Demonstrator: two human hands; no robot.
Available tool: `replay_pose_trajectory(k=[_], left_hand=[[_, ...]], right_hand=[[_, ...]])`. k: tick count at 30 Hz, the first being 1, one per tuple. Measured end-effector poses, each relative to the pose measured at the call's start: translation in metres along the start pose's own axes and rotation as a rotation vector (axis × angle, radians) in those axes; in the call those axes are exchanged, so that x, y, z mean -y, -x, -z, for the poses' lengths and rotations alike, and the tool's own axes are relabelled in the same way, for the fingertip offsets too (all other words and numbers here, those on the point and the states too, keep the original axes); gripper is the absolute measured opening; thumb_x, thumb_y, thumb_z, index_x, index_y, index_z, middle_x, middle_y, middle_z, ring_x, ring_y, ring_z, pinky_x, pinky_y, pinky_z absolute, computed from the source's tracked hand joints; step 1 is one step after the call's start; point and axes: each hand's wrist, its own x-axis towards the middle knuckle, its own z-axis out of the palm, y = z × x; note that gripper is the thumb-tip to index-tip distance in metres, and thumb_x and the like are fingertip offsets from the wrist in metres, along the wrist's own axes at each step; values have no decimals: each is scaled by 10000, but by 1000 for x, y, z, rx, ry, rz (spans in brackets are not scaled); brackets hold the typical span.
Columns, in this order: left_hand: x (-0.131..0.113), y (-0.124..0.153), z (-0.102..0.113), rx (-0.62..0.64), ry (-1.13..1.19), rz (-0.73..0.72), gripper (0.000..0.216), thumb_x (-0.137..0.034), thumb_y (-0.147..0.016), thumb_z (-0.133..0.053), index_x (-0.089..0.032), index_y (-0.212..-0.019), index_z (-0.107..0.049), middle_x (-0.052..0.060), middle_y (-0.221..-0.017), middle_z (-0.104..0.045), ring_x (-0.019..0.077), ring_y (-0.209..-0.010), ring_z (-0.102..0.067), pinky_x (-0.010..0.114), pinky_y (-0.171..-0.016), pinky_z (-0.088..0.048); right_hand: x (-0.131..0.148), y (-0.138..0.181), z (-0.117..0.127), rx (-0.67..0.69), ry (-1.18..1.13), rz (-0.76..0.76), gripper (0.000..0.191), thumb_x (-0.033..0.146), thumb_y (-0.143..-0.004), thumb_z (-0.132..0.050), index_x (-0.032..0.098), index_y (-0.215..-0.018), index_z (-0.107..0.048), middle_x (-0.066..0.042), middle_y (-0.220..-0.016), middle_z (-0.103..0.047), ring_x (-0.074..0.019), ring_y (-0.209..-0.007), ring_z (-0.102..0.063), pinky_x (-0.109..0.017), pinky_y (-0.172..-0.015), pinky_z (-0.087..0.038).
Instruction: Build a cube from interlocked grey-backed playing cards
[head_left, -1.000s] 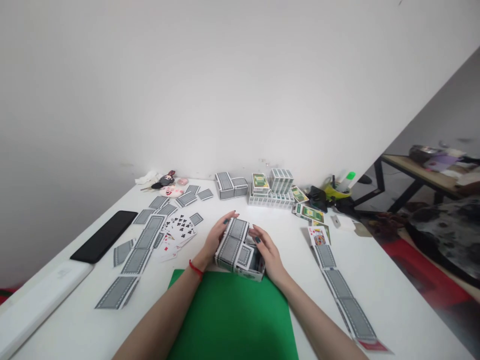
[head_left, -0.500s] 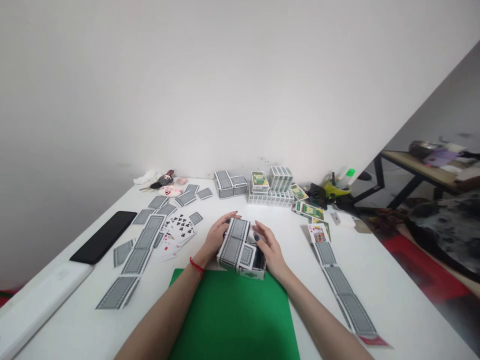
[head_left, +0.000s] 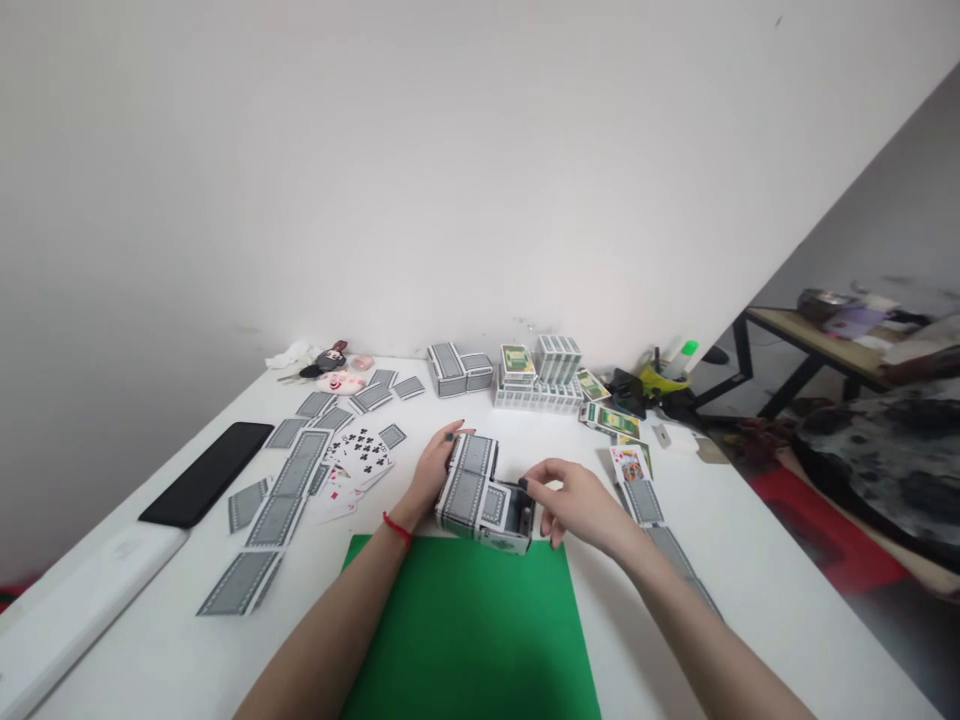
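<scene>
An L-shaped box built of folded playing cards [head_left: 465, 487], grey backs outward, sits at the far edge of a green mat [head_left: 465, 630]. Its right end is open on top and looks dark inside. My left hand [head_left: 429, 475], with a red string on the wrist, is closed around the box's left side, fingertips at the far corner. At the open right end, my right hand [head_left: 574, 500] has its thumb and index finger brought together on the upper edge, the other fingers curled beside the wall. Whether a loose card is between those fingertips is hidden.
Loose playing cards [head_left: 365, 452] and a chain of joined cards [head_left: 281, 495] lie left, near a black phone [head_left: 210, 474]. Behind stand another card box [head_left: 450, 370] and stacked card packs [head_left: 536, 397]. A second card chain [head_left: 643, 503] runs along the right, partly under my forearm.
My right hand has shifted from the box's far right side to its open right end, and its fingers have come together there. My left hand still holds the box.
</scene>
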Motion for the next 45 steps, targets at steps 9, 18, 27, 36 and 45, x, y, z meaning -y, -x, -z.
replay_pose_trajectory(k=[9, 18, 27, 36, 45], left_hand=[[-8, 7, -9, -62, -127, -19, 400, -258, -751, -416, -137, -1089, -592, 64, -1032, -652, 171, -874, -579, 274, -767, -446], [-4, 12, -12, -109, -100, -55, 335, -289, -765, -409, -151, -973, -633, 43, -890, -659, 163, -786, -572, 267, -712, -447], [5, 9, -14, -87, 9, -28, 241, -338, -786, -428, -169, -839, -592, 11, -759, -636, 131, -662, -549, 237, -620, -438], [3, 9, -14, -100, 22, -12, 288, -367, -814, -432, -158, -964, -560, 35, -813, -629, 130, -652, -556, 232, -586, -447], [-2, 9, -13, -28, -98, -84, 300, -290, -838, -385, -158, -1034, -569, 10, -740, -586, 116, -606, -506, 217, -552, -416]], right_hand=[[-4, -2, -16, 218, 55, -92, 154, 234, -833, -442, 166, -738, -542, 32, -360, -548, -147, -326, -568, -182, -271, -337], [-10, -23, -32, -8, -248, -81, 185, 140, -675, -664, 164, -608, -494, 80, -383, -530, -39, -273, -394, -140, -281, -284], [1, -24, -45, -14, -307, -174, 139, 86, -652, -619, 137, -530, -573, 32, -424, -581, -68, -301, -469, -161, -296, -369], [2, -30, -49, -66, -335, -183, 128, 54, -606, -580, 133, -506, -587, 29, -360, -547, -52, -246, -387, -153, -240, -282], [2, -36, -49, -73, -324, -177, 123, 39, -594, -595, 122, -504, -600, 38, -353, -534, -43, -239, -371, -148, -240, -288]])
